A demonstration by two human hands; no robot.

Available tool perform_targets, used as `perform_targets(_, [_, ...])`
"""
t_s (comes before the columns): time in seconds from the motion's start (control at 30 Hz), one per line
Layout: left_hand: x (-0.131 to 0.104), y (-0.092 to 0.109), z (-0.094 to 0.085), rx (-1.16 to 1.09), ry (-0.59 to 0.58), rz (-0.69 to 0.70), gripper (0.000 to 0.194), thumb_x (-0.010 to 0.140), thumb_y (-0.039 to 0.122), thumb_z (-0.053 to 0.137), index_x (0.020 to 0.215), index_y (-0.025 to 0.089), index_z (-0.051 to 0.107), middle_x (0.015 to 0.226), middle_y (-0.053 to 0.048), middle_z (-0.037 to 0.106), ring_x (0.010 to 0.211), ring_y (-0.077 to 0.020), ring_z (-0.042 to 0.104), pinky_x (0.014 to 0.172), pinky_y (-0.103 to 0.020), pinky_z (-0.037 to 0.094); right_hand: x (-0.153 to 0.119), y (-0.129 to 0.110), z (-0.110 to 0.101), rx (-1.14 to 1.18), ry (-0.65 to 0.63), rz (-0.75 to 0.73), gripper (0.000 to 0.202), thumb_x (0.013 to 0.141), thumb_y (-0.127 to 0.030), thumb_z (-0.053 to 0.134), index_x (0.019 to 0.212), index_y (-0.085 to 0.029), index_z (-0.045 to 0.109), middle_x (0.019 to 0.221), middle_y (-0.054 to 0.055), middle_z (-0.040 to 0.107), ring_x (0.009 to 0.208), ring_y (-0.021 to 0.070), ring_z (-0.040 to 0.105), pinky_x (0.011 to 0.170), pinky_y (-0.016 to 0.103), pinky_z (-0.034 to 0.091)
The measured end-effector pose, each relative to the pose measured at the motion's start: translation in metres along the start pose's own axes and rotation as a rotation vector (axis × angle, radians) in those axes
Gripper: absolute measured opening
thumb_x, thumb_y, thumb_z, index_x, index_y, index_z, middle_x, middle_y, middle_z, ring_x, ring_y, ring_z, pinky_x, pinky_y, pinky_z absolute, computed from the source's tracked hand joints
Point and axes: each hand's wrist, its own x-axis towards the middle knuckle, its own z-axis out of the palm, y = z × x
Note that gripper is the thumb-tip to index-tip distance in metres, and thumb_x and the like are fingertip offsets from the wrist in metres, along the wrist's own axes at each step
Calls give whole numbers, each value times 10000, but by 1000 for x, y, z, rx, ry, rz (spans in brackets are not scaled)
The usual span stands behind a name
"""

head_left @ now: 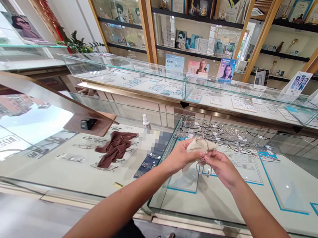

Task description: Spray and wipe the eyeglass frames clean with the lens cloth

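A beige cleaning cloth (198, 146) is bunched in my left hand (181, 155), its thumb and fingers closed on it. My right hand (222, 170) pinches a pair of thin-framed eyeglasses (204, 170) just beside the cloth. One round lens hangs below my fingertips, and the rim of the other shows against the cloth. Both hands nearly touch, held above the glass display counter (210, 215). Part of the frame is hidden behind my fingers. Under and behind my hands, rows of eyeglasses (214, 130) lie in the counter.
A crumpled brown cloth (116, 147) lies on the counter to the left, with a white spray bottle (146, 122) behind it. A black box (87, 124) sits on a wooden ledge (102, 125). Another glass showcase (142, 70) and tall shelves stand beyond.
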Motion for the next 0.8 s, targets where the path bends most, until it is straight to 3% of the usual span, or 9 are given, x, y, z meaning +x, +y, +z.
perform_targets(0.17, [-3, 3, 5, 140, 104, 129, 440, 613, 466, 985, 765, 146, 724, 688, -12, 680, 617, -128, 587, 598, -254, 459, 0, 2, 0, 11, -54, 28, 442, 608, -537, 982, 825, -220, 764, 861, 3, 738, 866, 185, 645, 890, 359, 442])
perform_targets(0.3, [-7, 6, 10, 194, 186, 196, 437, 666, 524, 941, 728, 160, 708, 649, -7, 653, 584, -124, 552, 568, -256, 434, -1, 4, 1, 36, -89, 44, 446, 628, -530, 979, 877, -216, 783, 886, 10, 754, 861, 175, 649, 870, 351, 452])
perform_targets(0.57, [-7, 9, 12, 258, 259, 249, 624, 773, 756, 771, 642, 172, 593, 615, 20, 533, 593, -107, 461, 580, -252, 384, -2, 9, 8, 34, -89, 10, 433, 668, -517, 961, 909, -204, 783, 894, 20, 758, 878, 184, 675, 910, 373, 476])
perform_targets(0.67, [-4, 10, 4, 223, 150, 166, 629, 813, 779, 716, 700, 167, 621, 666, -1, 579, 624, -123, 501, 607, -259, 414, -3, 4, 6, 68, -48, 10, 419, 627, -502, 982, 828, -208, 761, 838, 7, 737, 825, 173, 671, 870, 357, 483])
perform_targets(0.8, [0, 15, -10, 149, -77, 35, 550, 790, 702, 796, 852, 163, 703, 777, -22, 643, 682, -140, 568, 637, -257, 448, -3, -3, 0, 93, -32, 21, 417, 581, -490, 1002, 760, -208, 752, 783, 5, 713, 768, 160, 650, 815, 337, 489])
